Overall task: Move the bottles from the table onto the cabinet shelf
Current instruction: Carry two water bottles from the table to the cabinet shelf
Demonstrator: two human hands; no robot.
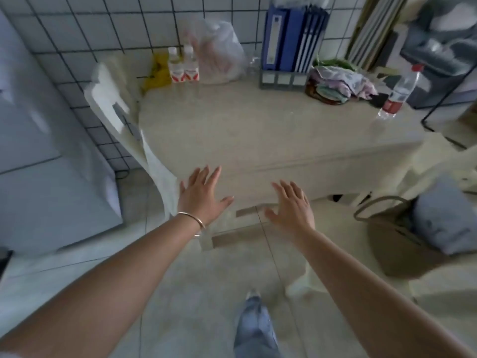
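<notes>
Two small clear bottles with white caps and red-and-white labels stand side by side at the table's back left by the tiled wall: one on the left, the other touching it. A taller clear bottle with a red cap and red label stands near the beige table's right edge. My left hand, with a bracelet on its wrist, and my right hand are stretched out over the table's front edge, fingers spread, holding nothing. Both are far from the bottles.
A plastic bag, blue binders in a file holder and a heap of cloth line the table's back. A white chair leans at the left beside a pale cabinet. A dark rack and a bag are at the right.
</notes>
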